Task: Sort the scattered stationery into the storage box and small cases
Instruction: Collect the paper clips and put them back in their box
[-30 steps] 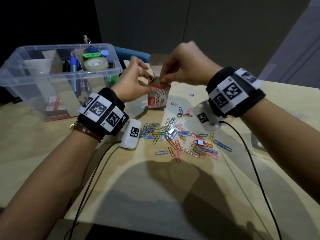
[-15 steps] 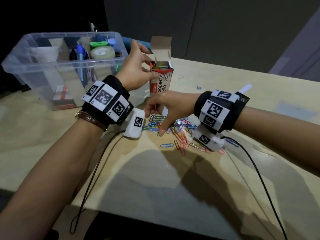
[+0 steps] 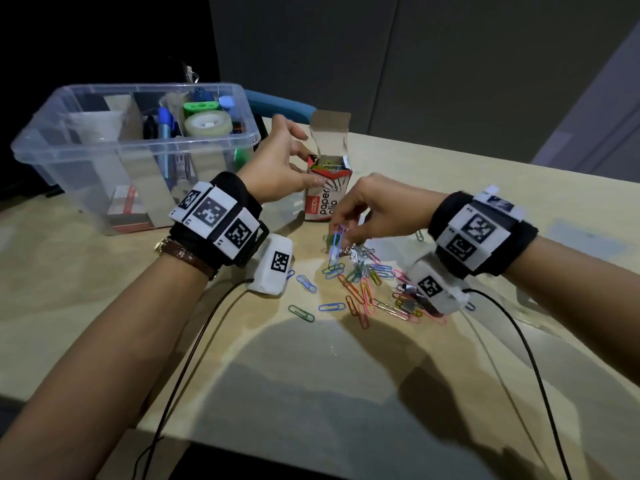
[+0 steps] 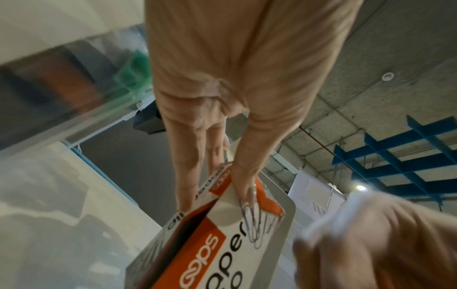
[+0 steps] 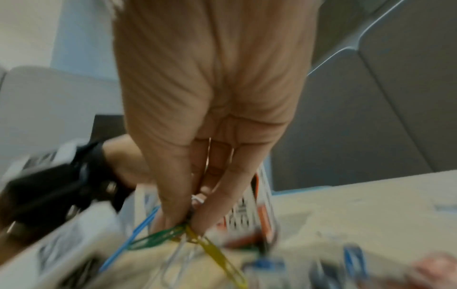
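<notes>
A small red-and-white paper clip box [image 3: 327, 197] stands upright on the table with its flap open and clips inside. My left hand [image 3: 287, 171] grips the box [image 4: 222, 230] near its top, thumb on the front and fingers behind. Just in front of the box, my right hand [image 3: 349, 220] pinches a bunch of paper clips [image 3: 336, 242] and holds them a little above the table; in the right wrist view, blue, green and yellow held clips [image 5: 178, 234] dangle from the fingertips. Several loose coloured paper clips [image 3: 363, 292] lie scattered below.
A clear plastic storage box [image 3: 114, 168] at the left holds pens, a tape roll [image 3: 207, 123], a green item and small cases. Wrist cables [image 3: 194, 344] trail toward the table's near edge. A blue object [image 3: 280, 105] lies behind the box.
My right hand dropped from the box's top to the clip pile, then rose a little with a bunch of clips pinched. My left hand stayed on the box.
</notes>
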